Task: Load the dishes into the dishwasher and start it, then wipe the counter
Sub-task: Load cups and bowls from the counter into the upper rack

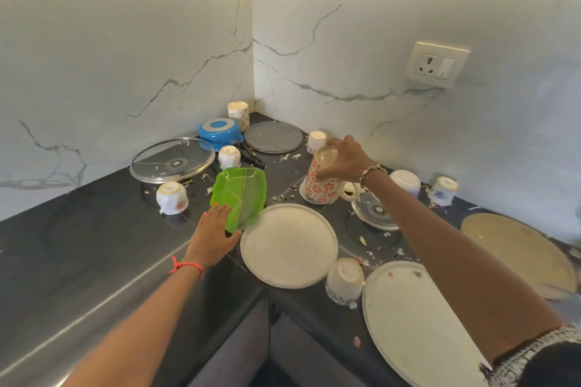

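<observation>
Left hand [213, 229] lies flat on the near-left edge of the green plate [243, 195], fingers straight and released, thumb along its near rim. Right hand [342, 160] is clenched round the upturned base of the floral mug [320, 187]. The mug is upside down and tilted, its rim touching the dark counter [78, 245].

- Green plate: frame centre, at 10 o'clock of the white plate [289, 245], just beside its rim. Cannot tell if they touch.
- Floral mug: at 1 o'clock of the white plate, near but apart.
- Glass lid [173, 160]: at 10 o'clock of the green plate.
- Blue pan [218, 132]: at 12 o'clock of the green plate, upside down.
- Grey plate [273, 137]: at 3 o'clock of the pan, just beside it.
- Upturned cup [172, 198]: at 9 o'clock of the green plate.
- Second cup [344, 280]: at 4 o'clock of the white plate, between it and the large plate [415, 324].
- Small lid [374, 210]: at 4 o'clock of the floral mug, partly under the right forearm.
- Scraps [287, 157]: scattered over the counter.
- Wall socket [437, 64]: at 2 o'clock of the frame.
</observation>
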`<state>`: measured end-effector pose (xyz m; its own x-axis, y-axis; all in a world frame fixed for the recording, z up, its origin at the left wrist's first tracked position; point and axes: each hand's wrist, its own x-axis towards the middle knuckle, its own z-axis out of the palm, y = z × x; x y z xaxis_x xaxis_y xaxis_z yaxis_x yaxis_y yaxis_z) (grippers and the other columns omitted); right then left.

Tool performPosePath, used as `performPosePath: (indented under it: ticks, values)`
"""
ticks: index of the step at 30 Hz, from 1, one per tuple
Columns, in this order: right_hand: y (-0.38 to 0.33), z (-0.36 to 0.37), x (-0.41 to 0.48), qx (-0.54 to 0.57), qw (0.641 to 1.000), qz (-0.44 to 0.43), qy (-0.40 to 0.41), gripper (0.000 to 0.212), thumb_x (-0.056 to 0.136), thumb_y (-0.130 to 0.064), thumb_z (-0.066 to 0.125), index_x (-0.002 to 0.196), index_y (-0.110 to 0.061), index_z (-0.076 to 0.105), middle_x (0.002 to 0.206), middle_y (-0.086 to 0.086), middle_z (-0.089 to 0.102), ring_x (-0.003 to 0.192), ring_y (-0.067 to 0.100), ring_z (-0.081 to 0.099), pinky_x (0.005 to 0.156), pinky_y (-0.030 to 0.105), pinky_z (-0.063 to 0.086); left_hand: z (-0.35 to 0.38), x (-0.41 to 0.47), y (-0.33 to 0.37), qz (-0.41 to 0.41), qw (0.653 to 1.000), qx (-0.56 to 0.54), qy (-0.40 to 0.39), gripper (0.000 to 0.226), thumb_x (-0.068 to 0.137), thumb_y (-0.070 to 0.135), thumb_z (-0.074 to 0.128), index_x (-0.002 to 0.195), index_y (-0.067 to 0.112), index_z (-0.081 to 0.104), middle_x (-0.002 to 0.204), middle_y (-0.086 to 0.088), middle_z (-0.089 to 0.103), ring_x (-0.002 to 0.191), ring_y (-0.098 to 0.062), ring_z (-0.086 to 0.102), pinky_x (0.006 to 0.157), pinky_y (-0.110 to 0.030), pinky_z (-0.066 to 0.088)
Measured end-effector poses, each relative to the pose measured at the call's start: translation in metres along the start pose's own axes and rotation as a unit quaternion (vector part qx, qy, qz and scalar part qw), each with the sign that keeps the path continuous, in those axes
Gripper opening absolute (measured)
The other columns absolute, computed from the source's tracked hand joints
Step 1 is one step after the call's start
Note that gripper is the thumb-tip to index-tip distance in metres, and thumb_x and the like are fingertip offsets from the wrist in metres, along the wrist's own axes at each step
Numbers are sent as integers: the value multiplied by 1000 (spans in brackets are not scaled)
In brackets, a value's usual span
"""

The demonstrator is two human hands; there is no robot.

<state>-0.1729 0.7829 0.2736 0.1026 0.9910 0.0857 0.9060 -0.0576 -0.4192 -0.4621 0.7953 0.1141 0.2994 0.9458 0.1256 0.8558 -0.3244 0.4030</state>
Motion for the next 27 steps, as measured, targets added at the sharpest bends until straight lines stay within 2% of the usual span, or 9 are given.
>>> performPosePath:
  ticks: [4,8,11,16,18,21,24,27]
  values:
    - [8,-10,-57,-42,999,5,7,85,63,-38,81,133,-11,43,124,14,40,116,30,42,95,38,41,8,-34,33,38,999,11,-24,69,90,34,56,146,7,25,155,-9,19,146,-23,5,117,-36,1]
    - [16,-22,-109,-67,997,25,-1,85,64,-41,80,134,-11,41,129,13,38,119,30,42,96,37,40,17,-66,61,82,995,22,-47,70,89,41,54,145,9,26,155,-7,19,146,-22,4,117,-36,2]
    - [24,-30,-153,-74,996,45,-6,84,67,-41,78,136,-11,40,133,13,39,121,30,41,97,39,42,20,-94,80,114,991,24,-63,79,79,52,39,145,10,27,155,-6,20,146,-21,4,117,-35,0]
    - [27,-33,-237,-49,997,64,-2,69,64,-35,82,120,-5,55,115,13,61,103,27,58,84,35,52,27,-152,103,159,986,18,-55,71,91,39,54,147,10,22,156,-5,17,146,-19,1,116,-32,-3]
    - [28,-30,-272,-57,995,83,-8,68,63,-35,82,118,-7,55,115,13,59,106,28,56,86,36,51,29,-177,110,172,983,11,-58,73,90,40,54,147,10,20,156,-5,16,146,-19,1,116,-31,-4]
    - [27,-20,-330,-88,989,114,-23,82,61,-40,82,129,-12,45,123,13,48,115,30,45,94,38,44,30,-220,118,192,978,22,-74,81,89,49,53,149,10,16,157,-4,11,146,-18,-3,116,-34,-6]
    - [27,-6,-387,-82,987,132,-36,87,65,-36,81,137,-12,39,132,12,42,124,29,39,101,35,36,33,-264,123,201,973,43,-102,104,71,76,31,150,10,10,158,-4,3,145,-20,-8,114,-35,-11]
    - [24,2,-449,-45,986,154,-52,87,68,-33,80,141,-18,36,136,13,38,128,29,34,105,38,33,40,-312,128,221,965,48,-135,116,58,81,13,150,11,6,158,-6,-2,145,-21,-11,113,-37,-13]
